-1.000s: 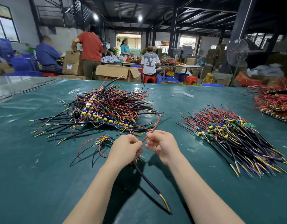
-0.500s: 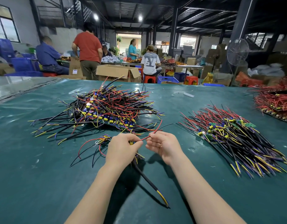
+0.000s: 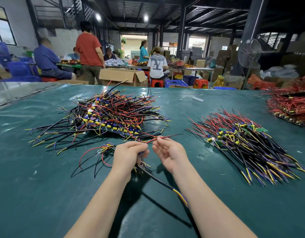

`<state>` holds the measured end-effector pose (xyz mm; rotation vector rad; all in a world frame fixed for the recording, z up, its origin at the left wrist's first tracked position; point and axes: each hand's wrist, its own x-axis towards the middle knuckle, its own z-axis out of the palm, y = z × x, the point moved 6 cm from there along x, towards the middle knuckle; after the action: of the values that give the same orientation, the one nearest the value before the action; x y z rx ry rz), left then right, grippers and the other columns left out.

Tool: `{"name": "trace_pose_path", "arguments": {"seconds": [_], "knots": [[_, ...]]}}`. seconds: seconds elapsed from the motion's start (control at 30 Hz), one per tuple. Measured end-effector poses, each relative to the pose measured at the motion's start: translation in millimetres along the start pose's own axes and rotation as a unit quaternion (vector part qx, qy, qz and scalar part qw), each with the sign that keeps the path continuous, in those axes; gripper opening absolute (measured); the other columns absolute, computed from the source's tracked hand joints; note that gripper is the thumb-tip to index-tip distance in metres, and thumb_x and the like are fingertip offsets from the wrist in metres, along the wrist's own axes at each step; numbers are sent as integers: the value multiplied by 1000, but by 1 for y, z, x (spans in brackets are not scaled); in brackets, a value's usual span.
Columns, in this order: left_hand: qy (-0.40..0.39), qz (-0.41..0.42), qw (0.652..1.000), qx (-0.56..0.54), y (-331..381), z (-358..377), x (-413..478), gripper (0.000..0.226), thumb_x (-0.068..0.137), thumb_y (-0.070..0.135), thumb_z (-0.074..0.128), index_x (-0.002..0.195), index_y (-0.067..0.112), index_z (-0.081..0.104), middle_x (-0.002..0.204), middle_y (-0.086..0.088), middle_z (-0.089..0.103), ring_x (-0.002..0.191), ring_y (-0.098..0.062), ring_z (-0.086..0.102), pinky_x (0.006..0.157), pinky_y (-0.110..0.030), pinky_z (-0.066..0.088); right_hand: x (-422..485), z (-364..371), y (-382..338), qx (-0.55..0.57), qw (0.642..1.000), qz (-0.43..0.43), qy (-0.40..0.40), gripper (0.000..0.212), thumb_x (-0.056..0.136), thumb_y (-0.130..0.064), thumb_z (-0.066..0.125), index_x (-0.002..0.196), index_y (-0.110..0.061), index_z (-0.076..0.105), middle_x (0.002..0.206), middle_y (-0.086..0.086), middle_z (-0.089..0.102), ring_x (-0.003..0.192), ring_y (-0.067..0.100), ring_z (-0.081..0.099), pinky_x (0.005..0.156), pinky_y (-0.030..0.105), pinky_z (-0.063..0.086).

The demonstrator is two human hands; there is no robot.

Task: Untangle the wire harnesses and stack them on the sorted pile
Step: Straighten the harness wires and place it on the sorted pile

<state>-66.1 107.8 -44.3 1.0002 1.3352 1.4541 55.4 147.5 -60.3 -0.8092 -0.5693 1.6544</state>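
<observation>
My left hand (image 3: 126, 156) is closed around one wire harness (image 3: 158, 179); its thick black lead with yellow and purple tips hangs toward me. My right hand (image 3: 168, 152) pinches that harness's thin red and black wires (image 3: 167, 137) between thumb and forefinger, stretching them out to the right. The tangled pile (image 3: 110, 115) of black, red and yellow harnesses lies just beyond my hands on the green table (image 3: 45, 186). The sorted pile (image 3: 242, 141) lies to the right, wires aligned. A separate loose harness (image 3: 100, 152) rests left of my left hand.
A heap of red wires on a board (image 3: 290, 107) sits at the table's far right edge. A small white scrap (image 3: 198, 99) lies mid-table at the back. Beyond the table are several people, cardboard boxes (image 3: 122, 77), stools and a standing fan (image 3: 249, 53).
My hands have moved slightly apart. The right hand has slid outward along the red and black wires, pulling them straighter to the right, clear of the tangled pile.
</observation>
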Motion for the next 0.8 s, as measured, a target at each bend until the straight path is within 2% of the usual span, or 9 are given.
{"name": "trace_pose_path", "arguments": {"seconds": [0.1,0.2,0.3,0.4,0.47,0.63,0.8], "knots": [[-23,-18,999,-24,-2,4,0,18,82,2,61,67,11,64,46,5,62,42,-2,60,36,-9,34,0,-1,4,65,997,41,13,18,88,6,51,71,2,56,43,9,60,36,13,59,38,19,50],[-45,-25,999,-3,-6,4,0,18,82,2,61,66,10,64,48,4,63,44,-4,61,37,-10,35,1,-7,6,71,996,54,23,20,90,0,50,72,2,58,43,7,59,35,12,58,38,19,49],[-64,-24,997,42,-8,5,-1,18,81,0,60,64,7,62,45,3,60,40,-6,57,36,-11,33,3,-14,3,38,997,24,57,20,89,-1,52,70,-3,59,42,3,59,37,11,57,38,17,48],[-49,-5,996,69,-8,0,3,24,79,-3,57,57,6,58,41,2,54,35,-7,49,36,-11,32,4,-20,-5,22,995,-18,98,19,87,-1,55,69,-5,59,40,-1,57,47,12,54,39,15,47],[-55,5,996,66,-9,0,5,28,81,-2,58,54,7,56,40,2,52,34,-7,45,36,-12,32,5,-23,-9,39,993,-28,111,19,86,-1,55,68,-4,59,38,-2,55,42,10,53,39,14,47],[-109,-2,992,70,-13,7,5,18,83,6,63,66,12,67,42,4,53,37,-6,50,38,-13,34,6,-25,-9,126,987,-1,102,23,88,-3,51,66,-2,59,37,-1,53,29,5,49,34,13,43],[-95,-19,995,34,-16,3,5,18,84,8,63,67,13,69,50,5,63,47,-2,59,43,-13,45,5,-29,-15,93,987,-46,126,22,85,-3,54,64,-6,58,37,-3,54,30,5,50,36,13,45]]}}
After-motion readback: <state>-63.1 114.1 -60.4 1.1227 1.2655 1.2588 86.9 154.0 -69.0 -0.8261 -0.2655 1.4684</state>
